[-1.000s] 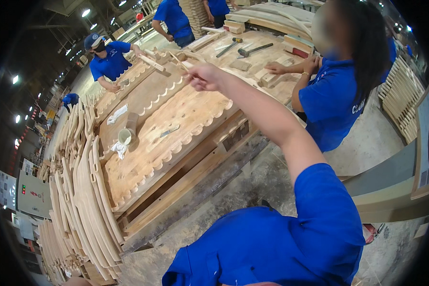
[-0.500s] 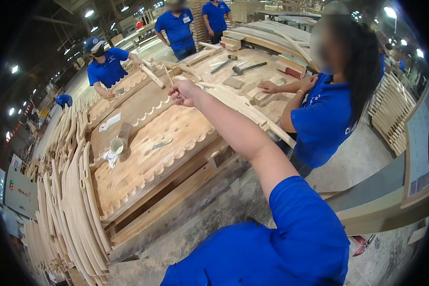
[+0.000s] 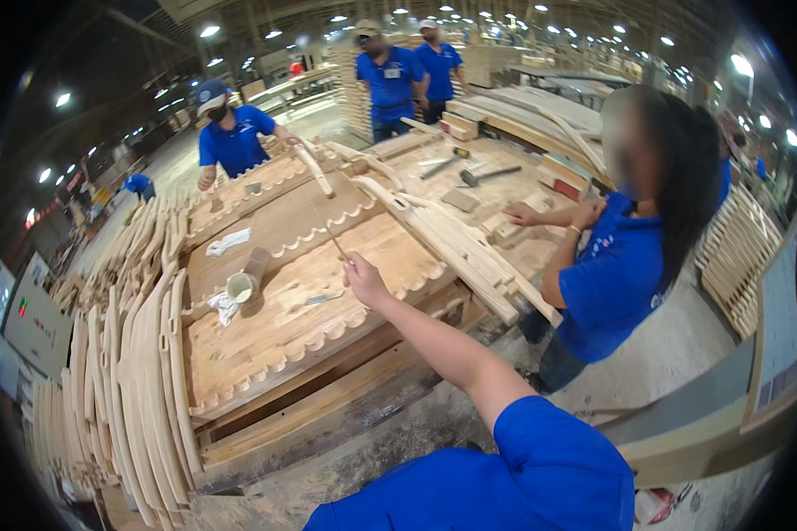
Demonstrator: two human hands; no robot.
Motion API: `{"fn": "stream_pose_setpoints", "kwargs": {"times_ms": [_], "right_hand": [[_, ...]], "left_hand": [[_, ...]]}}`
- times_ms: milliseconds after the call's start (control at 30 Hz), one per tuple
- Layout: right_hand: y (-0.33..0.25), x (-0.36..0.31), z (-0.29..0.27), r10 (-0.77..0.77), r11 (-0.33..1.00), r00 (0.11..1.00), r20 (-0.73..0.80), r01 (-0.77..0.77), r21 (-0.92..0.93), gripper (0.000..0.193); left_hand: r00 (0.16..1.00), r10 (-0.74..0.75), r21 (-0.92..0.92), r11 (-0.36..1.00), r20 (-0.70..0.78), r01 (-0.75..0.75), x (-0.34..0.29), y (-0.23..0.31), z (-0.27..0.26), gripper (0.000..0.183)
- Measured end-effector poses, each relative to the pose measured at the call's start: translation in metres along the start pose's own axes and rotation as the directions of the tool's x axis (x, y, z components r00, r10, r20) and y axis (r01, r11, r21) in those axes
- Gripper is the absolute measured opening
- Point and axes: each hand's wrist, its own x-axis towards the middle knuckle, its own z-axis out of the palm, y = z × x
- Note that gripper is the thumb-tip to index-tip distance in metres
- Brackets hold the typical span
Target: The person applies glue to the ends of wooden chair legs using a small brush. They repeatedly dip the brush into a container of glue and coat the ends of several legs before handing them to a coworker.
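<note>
My right hand [image 3: 365,280] reaches out over the near part of the wooden workbench [image 3: 266,354]. Its fingers are closed around a thin wooden stick [image 3: 336,240], which points up and away to the left. Below and left of this hand, a flat grey metal piece [image 3: 324,297] lies on the board. Farther left, a pale cup [image 3: 240,287] rests on its side or tilted, beside a crumpled white cloth [image 3: 224,307]. My left hand is out of the picture.
Curved wooden parts [image 3: 142,372] stand packed along the left edge. Scalloped wooden strips [image 3: 292,387] run along the bench. Long slats [image 3: 469,265] lie at right, with a mallet [image 3: 490,175] beyond. A co-worker [image 3: 624,257] leans in at right; another [image 3: 235,142] works across the bench.
My right hand has drawn back nearer to me with the stick in it. The view has shifted, so more of the far room shows.
</note>
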Motion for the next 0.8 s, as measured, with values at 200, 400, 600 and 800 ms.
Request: {"fn": "stream_pose_setpoints", "kwargs": {"times_ms": [200,400,600,800], "right_hand": [[0.030,-0.008,0.019,0.014,0.998,1.000,-0.006,-0.015,-0.058,0.021],[0.024,-0.020,0.040,-0.041,0.902,0.999,-0.017,0.030,-0.431,0.023],[0.023,-0.022,0.031,0.030,0.850,0.999,-0.029,-0.041,-0.526,0.025],[0.021,-0.021,0.028,-0.004,0.843,1.000,-0.016,-0.005,-0.538,0.024]], "left_hand": [[0.998,-0.061,-0.172,0.983,-0.002,0.059,-0.083,0.011,-0.048,0.032],[0.904,0.399,-0.528,0.740,-0.157,-0.418,-0.113,0.059,-0.041,0.033],[0.577,0.624,-0.610,0.196,-0.526,-0.768,-0.013,0.098,0.012,0.033],[0.488,0.608,-0.632,-0.029,-0.626,-0.775,0.001,0.093,0.060,0.021]]}}
